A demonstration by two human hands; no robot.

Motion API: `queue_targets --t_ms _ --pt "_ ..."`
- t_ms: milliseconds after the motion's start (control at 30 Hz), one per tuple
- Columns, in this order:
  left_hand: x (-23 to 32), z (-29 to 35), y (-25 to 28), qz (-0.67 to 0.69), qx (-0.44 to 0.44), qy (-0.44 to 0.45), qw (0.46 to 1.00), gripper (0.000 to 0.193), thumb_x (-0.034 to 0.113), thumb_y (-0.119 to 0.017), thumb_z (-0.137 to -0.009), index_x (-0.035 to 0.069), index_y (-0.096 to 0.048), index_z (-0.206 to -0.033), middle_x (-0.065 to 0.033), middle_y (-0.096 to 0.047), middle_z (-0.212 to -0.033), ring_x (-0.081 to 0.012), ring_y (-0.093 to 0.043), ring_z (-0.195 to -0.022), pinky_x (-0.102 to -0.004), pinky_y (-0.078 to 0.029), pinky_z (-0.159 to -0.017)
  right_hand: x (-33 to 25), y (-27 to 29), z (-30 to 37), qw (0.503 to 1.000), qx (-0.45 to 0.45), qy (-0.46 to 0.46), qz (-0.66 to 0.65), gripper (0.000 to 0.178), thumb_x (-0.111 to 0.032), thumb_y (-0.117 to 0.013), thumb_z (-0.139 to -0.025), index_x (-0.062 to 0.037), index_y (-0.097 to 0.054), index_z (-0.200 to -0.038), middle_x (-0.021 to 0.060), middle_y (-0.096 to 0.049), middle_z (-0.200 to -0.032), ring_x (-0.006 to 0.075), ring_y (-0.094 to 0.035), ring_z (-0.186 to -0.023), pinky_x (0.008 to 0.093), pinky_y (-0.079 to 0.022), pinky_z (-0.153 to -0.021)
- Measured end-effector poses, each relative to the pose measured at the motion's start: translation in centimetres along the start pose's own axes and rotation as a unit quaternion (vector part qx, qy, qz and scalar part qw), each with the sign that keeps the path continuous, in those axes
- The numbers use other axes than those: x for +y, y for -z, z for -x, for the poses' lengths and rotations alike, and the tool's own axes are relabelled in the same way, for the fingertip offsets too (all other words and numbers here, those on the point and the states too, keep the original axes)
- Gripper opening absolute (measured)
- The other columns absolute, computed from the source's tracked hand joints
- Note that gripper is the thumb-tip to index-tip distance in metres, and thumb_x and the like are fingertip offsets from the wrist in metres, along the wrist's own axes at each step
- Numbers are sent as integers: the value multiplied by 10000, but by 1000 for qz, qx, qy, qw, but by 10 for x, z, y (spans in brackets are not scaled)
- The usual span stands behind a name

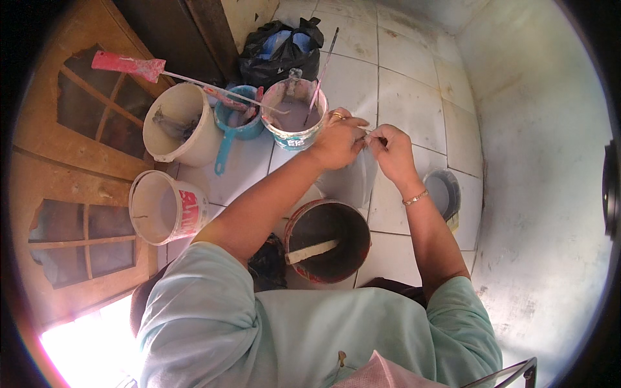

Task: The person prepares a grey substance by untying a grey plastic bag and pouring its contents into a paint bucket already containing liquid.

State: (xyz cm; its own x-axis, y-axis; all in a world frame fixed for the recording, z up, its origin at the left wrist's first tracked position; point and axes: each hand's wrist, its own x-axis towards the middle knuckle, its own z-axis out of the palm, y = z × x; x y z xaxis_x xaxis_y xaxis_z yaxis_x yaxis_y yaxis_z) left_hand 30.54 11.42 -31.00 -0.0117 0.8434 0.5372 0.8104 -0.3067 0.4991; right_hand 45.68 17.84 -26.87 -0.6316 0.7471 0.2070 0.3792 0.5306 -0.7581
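Observation:
Both my hands meet over the tiled floor, just right of a white-and-teal paint bucket (294,139). My left hand (339,137), with a ring on it, is closed at the top of what looks like a clear plastic bag (349,184). Facing it, my right hand (392,152) pinches the same gathered top between thumb and fingers. The bag hangs or stands below the hands, and its contents are hard to make out. Greyish liquid and a thin stick (321,77) are in the paint bucket.
A dark red-rimmed bucket (367,249) with a wooden stick stands close to me. At left are two white buckets (178,152), a teal dipper (223,152) and a red-handled roller (129,64). A black bag (281,64) lies behind; a grey tub (446,187) stands by the right wall.

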Motion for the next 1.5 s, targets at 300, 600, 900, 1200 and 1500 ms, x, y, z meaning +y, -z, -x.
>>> queue_targets --t_ms 300,600,900,1200,1500 --pt "-19 22 -13 -30 -95 94 991 242 113 -601 -771 126 -684 -998 -34 -598 -1181 -288 -459 -1092 -463 -296 -974 6 -11 4 999 24 19 45 68 -43 -627 -737 13 -620 -774 163 -629 -738 277 -603 -639 343 -471 -604" --pt "-20 15 -19 38 -58 91 993 162 138 -578 -804 70 -681 -910 -167 -633 -956 -339 -572 -905 -426 -408 -862 7 -3 0 999 -10 -31 -13 155 -128 -647 -773 16 -611 -818 162 -620 -750 266 -597 -651 336 -470 -613" --pt "-23 8 -17 128 -55 213 967 203 200 -580 -828 16 -658 -862 -213 -624 -836 -366 -600 -807 -412 -462 -740 8 -5 8 991 32 -8 132 402 -341 -691 -763 30 -603 -887 183 -608 -747 345 -583 -669 410 -473 -661" --pt "-41 4 -3 110 -130 255 952 318 327 -557 -841 24 -649 -859 -213 -613 -808 -358 -602 -790 -415 -457 -714 -5 16 68 780 -574 -246 27 398 -293 -680 -792 42 -618 -996 143 -641 -753 221 -649 -690 328 -520 -559" --pt "-53 9 -2 116 -114 321 933 394 374 -517 -874 10 -632 -971 -227 -621 -889 -353 -604 -860 -395 -449 -776 16 28 74 840 -477 -257 -26 197 -30 -581 -753 77 -617 -914 144 -646 -730 191 -640 -542 280 -523 -474"
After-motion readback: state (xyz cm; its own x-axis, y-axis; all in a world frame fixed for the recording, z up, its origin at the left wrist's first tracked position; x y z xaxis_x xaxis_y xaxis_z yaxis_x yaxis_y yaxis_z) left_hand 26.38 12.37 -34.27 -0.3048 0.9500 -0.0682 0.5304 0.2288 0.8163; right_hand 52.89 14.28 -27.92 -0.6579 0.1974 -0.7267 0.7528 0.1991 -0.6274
